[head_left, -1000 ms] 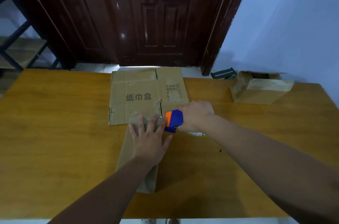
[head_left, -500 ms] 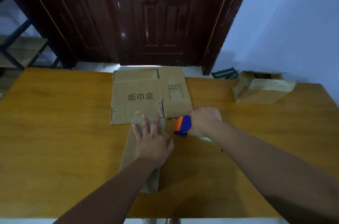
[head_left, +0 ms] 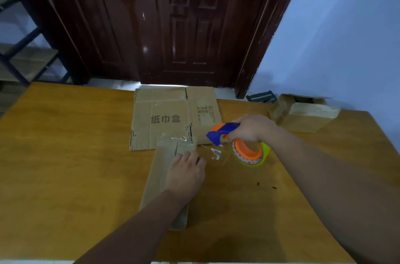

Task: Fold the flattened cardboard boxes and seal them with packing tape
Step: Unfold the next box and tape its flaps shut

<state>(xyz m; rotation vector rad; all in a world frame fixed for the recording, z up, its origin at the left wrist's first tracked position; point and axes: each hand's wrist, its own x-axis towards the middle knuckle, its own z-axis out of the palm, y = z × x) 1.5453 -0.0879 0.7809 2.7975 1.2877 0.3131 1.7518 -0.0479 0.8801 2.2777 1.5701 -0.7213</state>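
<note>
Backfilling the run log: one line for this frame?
left hand: rests on folded box | right hand: grips tape dispenser, right of box | flattened carton: behind, unfolded

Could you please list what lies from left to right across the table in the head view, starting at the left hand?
Left hand, then tape dispenser, then the folded box farthest right.

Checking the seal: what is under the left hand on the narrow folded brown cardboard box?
The left hand rests on the narrow folded brown cardboard box; clear tape shows past its fingers. The seam beneath the palm is covered.
</note>
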